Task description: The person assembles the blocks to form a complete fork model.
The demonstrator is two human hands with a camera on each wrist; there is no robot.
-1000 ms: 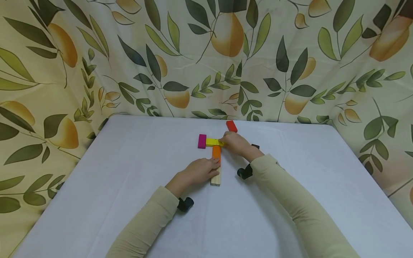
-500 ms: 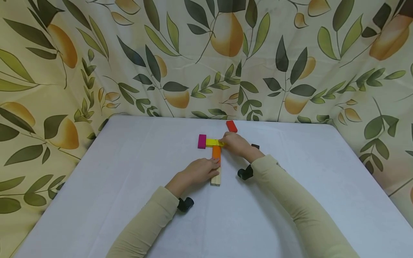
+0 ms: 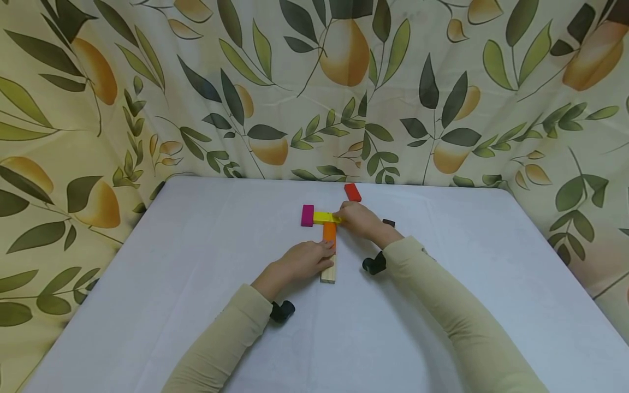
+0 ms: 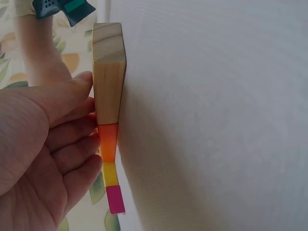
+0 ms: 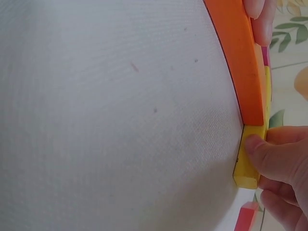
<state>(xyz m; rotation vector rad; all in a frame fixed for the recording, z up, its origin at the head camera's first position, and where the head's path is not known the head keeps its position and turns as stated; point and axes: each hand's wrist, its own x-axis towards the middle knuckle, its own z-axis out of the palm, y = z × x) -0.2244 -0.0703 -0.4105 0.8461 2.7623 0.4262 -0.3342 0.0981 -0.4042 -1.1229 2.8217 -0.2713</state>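
Wooden blocks lie end to end on the white-covered table. A plain wood block [image 3: 328,274] is nearest, then an orange block [image 3: 330,231], then a yellow block [image 3: 322,217] set crosswise at its far end. A magenta block [image 3: 307,215] meets the yellow one's left end. My left hand [image 3: 301,260] rests its fingertips along the top where the plain and orange blocks [image 4: 108,142] meet, fingers loosely extended. With thumb and fingers, my right hand [image 3: 361,218] pinches the right end of the yellow block [image 5: 248,156], just past the orange block's end.
A red block [image 3: 352,192] lies apart near the table's far edge, beyond my right hand. Behind that edge hangs a curtain [image 3: 304,136] printed with fruit and leaves. Black cameras [image 3: 282,311] are strapped under both wrists.
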